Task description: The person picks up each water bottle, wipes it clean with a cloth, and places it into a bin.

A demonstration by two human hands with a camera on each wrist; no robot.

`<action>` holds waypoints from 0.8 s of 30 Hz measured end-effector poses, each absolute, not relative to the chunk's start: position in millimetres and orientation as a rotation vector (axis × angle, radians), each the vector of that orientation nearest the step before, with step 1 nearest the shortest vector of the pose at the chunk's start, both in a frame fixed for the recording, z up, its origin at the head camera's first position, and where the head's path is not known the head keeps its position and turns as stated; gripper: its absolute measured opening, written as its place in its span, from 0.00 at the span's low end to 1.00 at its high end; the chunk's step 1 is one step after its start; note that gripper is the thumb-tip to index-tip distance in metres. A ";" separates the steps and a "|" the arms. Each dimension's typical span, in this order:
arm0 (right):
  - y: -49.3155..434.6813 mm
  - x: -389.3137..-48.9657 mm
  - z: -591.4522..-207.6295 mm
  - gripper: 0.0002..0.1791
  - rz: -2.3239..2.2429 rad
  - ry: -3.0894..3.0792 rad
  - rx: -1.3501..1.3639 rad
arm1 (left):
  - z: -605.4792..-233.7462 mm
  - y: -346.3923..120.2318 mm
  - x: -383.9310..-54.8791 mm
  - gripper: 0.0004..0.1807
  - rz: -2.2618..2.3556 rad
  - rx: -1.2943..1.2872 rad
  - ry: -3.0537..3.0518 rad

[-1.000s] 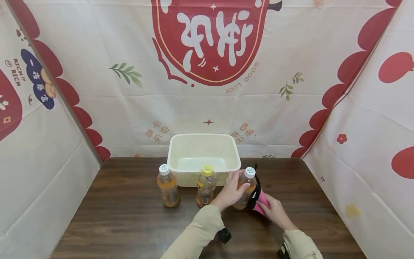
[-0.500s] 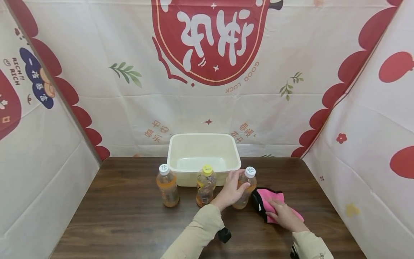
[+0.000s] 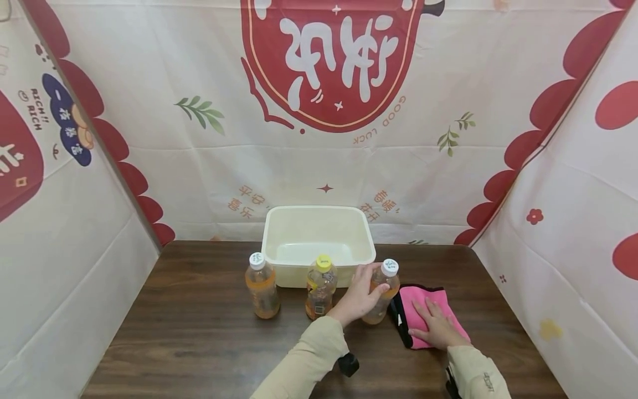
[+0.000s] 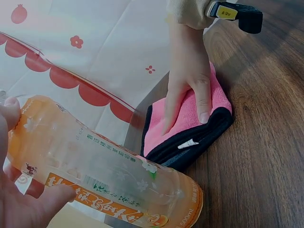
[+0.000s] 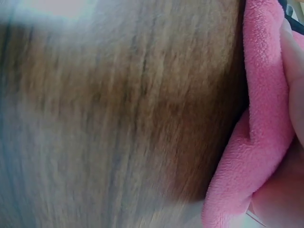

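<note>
My left hand (image 3: pixel 360 295) grips a clear plastic bottle (image 4: pixel 118 161) with an orange label and white cap, around its upper part. The bottle stands upright on the table in the head view. To its right lies a folded pink cloth (image 3: pixel 417 300) with black edging and a small white tag. My right hand (image 3: pixel 437 328) rests on top of the cloth, fingers spread and fairly straight. In the right wrist view, the cloth's rolled pink edge (image 5: pixel 268 85) lies beside the hand on the wood.
A cream plastic basin (image 3: pixel 319 275) stands at the back of the dark wooden table (image 3: pixel 209 343). In front of it are a yellow-capped bottle (image 3: pixel 320 288) and, further left, another white-capped bottle (image 3: pixel 262 291). Printed fabric walls (image 3: pixel 224 166) enclose the table's back and sides.
The cloth, held up against the bottle's right side a second ago, now lies spread on the table. My right hand moved right and flattened onto it. The left hand keeps its grip.
</note>
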State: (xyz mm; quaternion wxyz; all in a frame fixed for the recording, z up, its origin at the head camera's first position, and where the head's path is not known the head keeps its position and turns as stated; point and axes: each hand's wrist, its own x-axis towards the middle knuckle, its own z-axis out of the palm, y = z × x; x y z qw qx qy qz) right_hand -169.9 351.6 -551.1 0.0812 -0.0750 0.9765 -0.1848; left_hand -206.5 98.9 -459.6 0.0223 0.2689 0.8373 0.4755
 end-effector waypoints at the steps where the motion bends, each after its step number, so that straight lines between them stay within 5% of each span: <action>1: 351.8 -170.8 -551.4 0.45 -0.549 2.916 -0.231 | -459.5 98.7 -206.6 0.27 1.475 0.830 2.592; 7: 353.3 -181.4 -531.6 0.41 -0.485 2.897 -0.310 | -457.6 97.7 -205.7 0.28 1.477 0.840 2.595; 14: 339.5 -217.1 -471.7 0.18 -0.674 3.162 -0.737 | -457.2 97.8 -205.1 0.28 1.454 0.840 2.595; 24: 290.0 -263.8 -414.1 0.13 -0.742 2.997 -0.917 | -458.2 97.5 -205.8 0.27 1.456 0.854 2.585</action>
